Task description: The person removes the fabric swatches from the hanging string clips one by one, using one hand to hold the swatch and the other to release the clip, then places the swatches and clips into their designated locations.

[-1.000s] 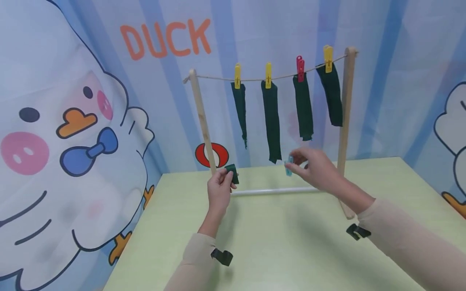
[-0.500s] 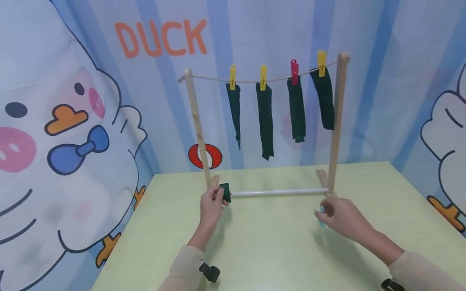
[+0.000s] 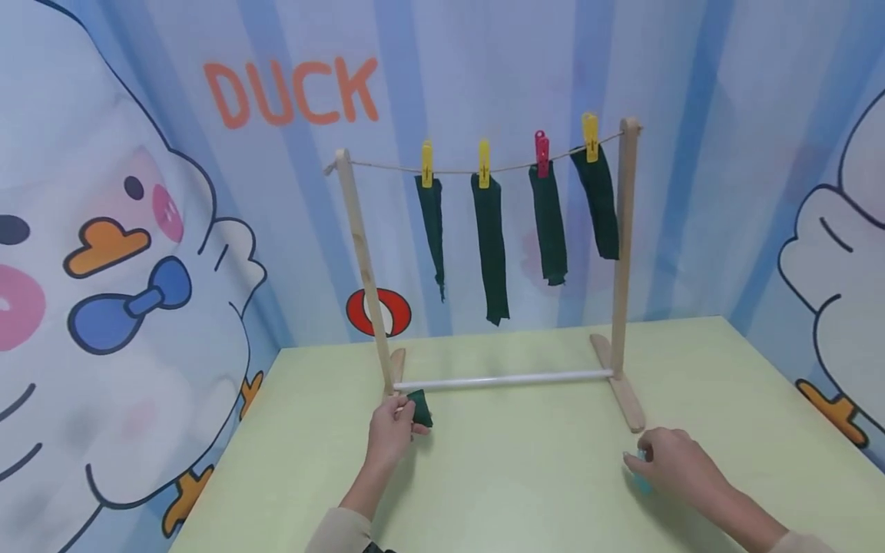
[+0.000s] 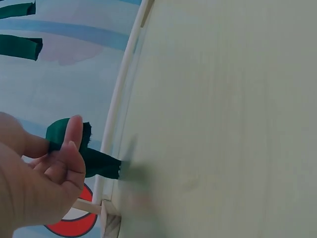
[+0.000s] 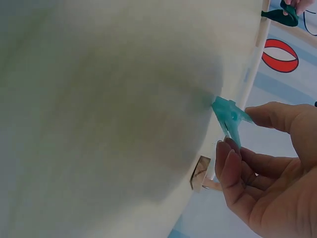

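My left hand (image 3: 389, 438) pinches a folded dark green cloth strip (image 3: 419, 409) low over the table's left side. In the left wrist view the strip (image 4: 101, 162) hangs out on both sides of the fingers. Over at the right, my right hand (image 3: 681, 465) holds a translucent teal clothespin (image 5: 229, 116) between thumb and fingertips, close above the table. Four-legged no, a wooden rack bears a string (image 3: 452, 172) with several green strips, such as a long one (image 3: 489, 246), clipped by yellow clothespins (image 3: 484, 165) and a red clothespin (image 3: 542, 155).
The rack's left post (image 3: 362, 261) and right post (image 3: 624, 253) stand on wooden feet, joined by a white bar (image 3: 505, 380) near the table (image 3: 525, 468). Behind them hangs a striped curtain (image 3: 512, 69) with a printed duck.
My right hand has moved right and down with the teal clothespin, away from the hanging strips. My left hand has lowered with the green strip. The head view has shifted.
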`<state>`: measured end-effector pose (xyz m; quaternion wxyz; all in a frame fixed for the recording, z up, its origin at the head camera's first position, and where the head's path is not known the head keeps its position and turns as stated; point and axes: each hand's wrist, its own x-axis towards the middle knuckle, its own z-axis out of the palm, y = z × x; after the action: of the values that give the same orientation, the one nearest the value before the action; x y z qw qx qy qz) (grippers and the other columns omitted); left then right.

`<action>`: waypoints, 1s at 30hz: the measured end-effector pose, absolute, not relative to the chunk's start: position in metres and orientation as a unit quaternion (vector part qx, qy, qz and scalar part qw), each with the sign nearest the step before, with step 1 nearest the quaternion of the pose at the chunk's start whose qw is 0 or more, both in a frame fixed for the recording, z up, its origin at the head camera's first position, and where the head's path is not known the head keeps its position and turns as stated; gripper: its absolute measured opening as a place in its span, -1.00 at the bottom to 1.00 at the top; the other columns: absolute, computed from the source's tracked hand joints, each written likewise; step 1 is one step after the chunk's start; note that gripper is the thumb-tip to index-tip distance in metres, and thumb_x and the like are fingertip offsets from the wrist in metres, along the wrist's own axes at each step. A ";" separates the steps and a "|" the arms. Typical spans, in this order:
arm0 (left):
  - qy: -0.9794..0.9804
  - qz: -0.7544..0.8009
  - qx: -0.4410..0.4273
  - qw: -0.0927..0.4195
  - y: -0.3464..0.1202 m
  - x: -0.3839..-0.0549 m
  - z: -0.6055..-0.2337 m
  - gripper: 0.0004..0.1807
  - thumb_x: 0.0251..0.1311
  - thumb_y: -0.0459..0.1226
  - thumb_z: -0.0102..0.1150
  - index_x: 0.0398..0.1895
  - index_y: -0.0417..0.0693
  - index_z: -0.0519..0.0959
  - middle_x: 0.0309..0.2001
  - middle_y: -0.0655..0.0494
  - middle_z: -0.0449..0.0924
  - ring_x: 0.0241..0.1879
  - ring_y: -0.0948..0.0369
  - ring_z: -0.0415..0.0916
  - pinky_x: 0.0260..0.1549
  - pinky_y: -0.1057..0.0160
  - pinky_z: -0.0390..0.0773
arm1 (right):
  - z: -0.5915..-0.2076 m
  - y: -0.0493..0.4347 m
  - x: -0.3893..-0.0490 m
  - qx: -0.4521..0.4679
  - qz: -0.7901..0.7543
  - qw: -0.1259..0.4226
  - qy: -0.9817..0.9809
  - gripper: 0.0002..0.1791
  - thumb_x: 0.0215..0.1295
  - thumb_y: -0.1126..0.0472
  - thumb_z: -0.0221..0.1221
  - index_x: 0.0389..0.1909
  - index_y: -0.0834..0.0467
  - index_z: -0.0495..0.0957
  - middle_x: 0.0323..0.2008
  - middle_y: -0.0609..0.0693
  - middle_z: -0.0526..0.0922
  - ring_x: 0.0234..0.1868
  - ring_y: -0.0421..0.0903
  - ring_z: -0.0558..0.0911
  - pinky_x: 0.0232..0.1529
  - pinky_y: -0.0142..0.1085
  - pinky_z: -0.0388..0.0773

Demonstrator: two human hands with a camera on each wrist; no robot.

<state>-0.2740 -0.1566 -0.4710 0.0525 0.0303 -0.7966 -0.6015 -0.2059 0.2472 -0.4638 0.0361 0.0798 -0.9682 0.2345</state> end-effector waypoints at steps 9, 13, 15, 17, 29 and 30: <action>-0.817 -0.576 0.027 -0.003 -0.164 -0.265 -0.484 -0.72 0.48 -0.34 -0.06 0.00 -0.45 0.48 -0.55 -0.10 0.67 -0.49 0.06 0.70 -0.55 0.35 0.40 | -0.474 0.249 -0.198 0.036 0.240 -0.022 -0.970 -0.73 0.24 0.21 0.29 -0.49 0.37 0.65 -0.70 -0.08 0.46 -0.66 -0.20 0.41 -0.58 -0.36 0.39; -0.822 -0.568 0.029 -0.006 -0.166 -0.263 -0.482 -0.74 0.49 -0.29 -0.07 -0.15 -0.37 0.52 -0.61 -0.07 0.64 -0.52 0.04 0.70 -0.55 0.32 0.43 | -0.474 0.249 -0.202 0.039 0.240 -0.038 -0.969 -0.72 0.25 0.20 0.28 -0.43 0.39 0.64 -0.64 -0.06 0.51 -0.63 -0.19 0.46 -0.53 -0.30 0.46; -0.824 -0.566 0.032 -0.015 -0.168 -0.262 -0.480 -0.73 0.49 -0.28 -0.07 -0.21 -0.35 0.52 -0.65 -0.02 0.61 -0.54 0.06 0.70 -0.56 0.32 0.43 | -0.474 0.249 -0.203 0.042 0.237 -0.043 -0.970 -0.71 0.25 0.19 0.29 -0.40 0.41 0.63 -0.61 -0.05 0.53 -0.61 -0.19 0.48 -0.51 -0.28 0.49; -0.826 -0.561 0.032 -0.030 -0.170 -0.262 -0.479 -0.73 0.48 -0.30 -0.08 -0.23 -0.36 0.53 -0.68 0.02 0.58 -0.58 0.10 0.69 -0.60 0.33 0.43 | -0.473 0.250 -0.203 0.044 0.235 -0.047 -0.970 -0.70 0.25 0.19 0.29 -0.38 0.42 0.63 -0.61 -0.04 0.54 -0.61 -0.18 0.49 -0.51 -0.27 0.51; -0.898 -0.434 0.029 -0.066 -0.177 -0.256 -0.476 -0.82 0.27 -0.32 0.20 -0.37 -0.29 0.69 -0.52 0.06 0.55 -0.54 0.23 0.41 -0.58 0.32 0.39 | -0.471 0.252 -0.203 0.048 0.222 -0.070 -0.971 -0.66 0.27 0.16 0.29 -0.34 0.45 0.61 -0.56 -0.02 0.56 -0.56 -0.17 0.50 -0.48 -0.26 0.53; -0.904 -0.423 0.025 -0.066 -0.178 -0.255 -0.475 -0.83 0.26 -0.33 0.21 -0.37 -0.29 0.69 -0.51 0.06 0.56 -0.53 0.23 0.42 -0.57 0.32 0.40 | -0.471 0.252 -0.203 0.049 0.220 -0.069 -0.972 -0.66 0.27 0.16 0.29 -0.34 0.44 0.62 -0.56 -0.02 0.56 -0.56 -0.17 0.50 -0.48 -0.26 0.53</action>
<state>-0.2554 -0.1780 -0.4753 -0.0664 0.0253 -0.9036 -0.4225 -0.2029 0.2521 -0.4711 -0.0694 0.0488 -0.9717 0.2203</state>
